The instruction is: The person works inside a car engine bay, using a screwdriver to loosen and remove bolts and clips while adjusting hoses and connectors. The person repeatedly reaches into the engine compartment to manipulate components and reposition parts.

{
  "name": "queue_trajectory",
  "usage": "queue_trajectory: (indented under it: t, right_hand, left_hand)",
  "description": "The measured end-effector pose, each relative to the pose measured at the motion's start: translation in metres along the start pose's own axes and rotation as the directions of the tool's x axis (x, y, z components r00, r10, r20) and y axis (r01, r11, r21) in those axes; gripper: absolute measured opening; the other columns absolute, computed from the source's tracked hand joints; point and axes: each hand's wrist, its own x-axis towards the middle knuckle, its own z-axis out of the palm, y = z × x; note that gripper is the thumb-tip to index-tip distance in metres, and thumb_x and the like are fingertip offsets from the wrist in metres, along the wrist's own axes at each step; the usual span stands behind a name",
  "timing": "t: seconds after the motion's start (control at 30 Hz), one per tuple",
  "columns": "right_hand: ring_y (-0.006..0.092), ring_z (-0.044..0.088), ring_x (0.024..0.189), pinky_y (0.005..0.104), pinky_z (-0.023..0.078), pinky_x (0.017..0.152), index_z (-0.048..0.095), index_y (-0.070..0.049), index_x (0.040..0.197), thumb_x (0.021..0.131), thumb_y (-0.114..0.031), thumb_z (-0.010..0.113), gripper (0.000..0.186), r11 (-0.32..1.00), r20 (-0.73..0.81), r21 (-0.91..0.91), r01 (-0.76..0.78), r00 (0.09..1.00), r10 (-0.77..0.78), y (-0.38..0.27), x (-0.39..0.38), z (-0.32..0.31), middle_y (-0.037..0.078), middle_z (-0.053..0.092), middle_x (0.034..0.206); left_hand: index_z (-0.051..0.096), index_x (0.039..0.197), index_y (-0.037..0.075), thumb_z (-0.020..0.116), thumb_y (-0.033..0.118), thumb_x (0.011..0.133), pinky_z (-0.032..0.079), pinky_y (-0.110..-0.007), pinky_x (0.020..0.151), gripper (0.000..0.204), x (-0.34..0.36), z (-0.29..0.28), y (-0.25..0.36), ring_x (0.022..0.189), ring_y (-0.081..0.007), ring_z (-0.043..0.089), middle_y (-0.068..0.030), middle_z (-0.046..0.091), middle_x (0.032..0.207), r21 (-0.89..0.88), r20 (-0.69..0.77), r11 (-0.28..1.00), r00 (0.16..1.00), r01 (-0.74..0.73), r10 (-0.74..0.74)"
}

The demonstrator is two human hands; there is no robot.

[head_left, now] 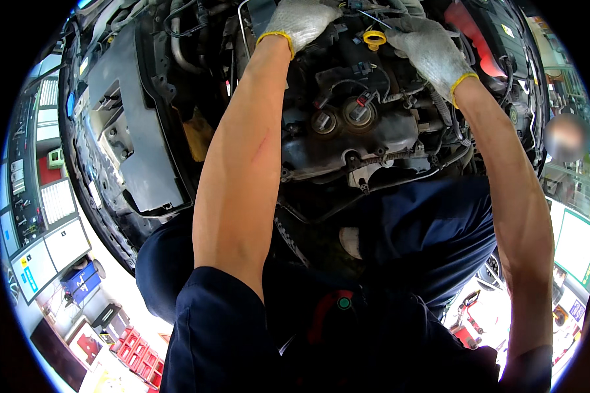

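My left hand point(298, 25), in a pale knit glove with yellow cuff, reaches to the top of the engine, fingers curled by hoses, on something I cannot make out. My right hand point(426, 49), gloved alike, grips a thin metal tool point(373, 18) slanting toward the left glove. Just below the tool stands the yellow dipped-centre oil cap point(374, 39). Nearer me on the dark engine cover point(347, 147) are two round openings with connectors point(360, 112) and some wiring.
A grey plastic panel point(144, 164) lines the bay's left. A red lamp point(475, 39) is at upper right. My legs point(426, 229) are against the car's front. Shop shelves, red trays point(137, 354) and a blue box point(82, 281) show at the rim; a person's blurred head point(566, 136) at right.
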Motion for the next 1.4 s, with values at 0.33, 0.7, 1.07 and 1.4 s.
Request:
queue_trajectory:
  t: [0.33,0.7,1.07,1.4]
  right_hand:
    - [0.0000,0.036,0.048,0.0164,0.028,0.039,0.059,-0.014,0.091,0.104,-0.035,0.064,0.025,0.885,0.214,0.270,-0.380,0.920,0.329,-0.033,0.005,-0.015,-0.007,0.050,0.067]
    - [0.0001,0.036,0.042,0.0156,0.030,0.031,0.053,-0.011,0.101,0.110,-0.033,0.057,0.024,0.611,0.360,0.574,-0.545,0.838,0.410,-0.007,0.015,-0.017,-0.005,0.048,0.067]
    - [0.0023,0.036,0.046,0.0196,0.028,0.039,0.062,-0.011,0.114,0.106,-0.035,0.061,0.025,0.873,0.142,0.326,-0.363,0.932,0.334,-0.013,-0.014,-0.005,-0.005,0.049,0.069]
    - [0.0306,0.069,0.101,0.0394,0.055,0.092,0.069,-0.004,0.119,0.105,-0.021,0.057,0.025,0.949,-0.010,0.242,-0.203,0.977,0.212,-0.001,-0.016,0.012,0.015,0.072,0.109]
  left_hand:
    - [0.071,0.128,0.007,0.066,0.019,0.095,0.050,-0.038,0.093,0.035,-0.003,-0.005,-0.001,0.107,-0.0274,0.066,-0.0120,0.071,0.115,0.016,0.010,1.000,1.000,0.007,-0.007]
    - [0.071,0.128,0.006,0.066,0.021,0.097,0.049,-0.037,0.089,0.035,-0.001,0.001,-0.004,0.104,-0.0262,0.064,-0.0108,0.069,0.112,-0.010,0.039,1.000,0.999,-0.006,0.007]
    - [0.071,0.128,0.006,0.065,0.023,0.098,0.048,-0.037,0.086,0.035,0.010,0.002,-0.012,0.100,-0.0251,0.062,-0.0096,0.068,0.109,0.019,0.080,1.000,0.997,-0.013,0.012]
    - [0.070,0.128,0.006,0.064,0.024,0.100,0.047,-0.037,0.083,0.035,0.054,-0.022,0.013,0.097,-0.0240,0.061,-0.0085,0.066,0.107,0.342,0.422,0.939,0.899,-0.040,-0.115]
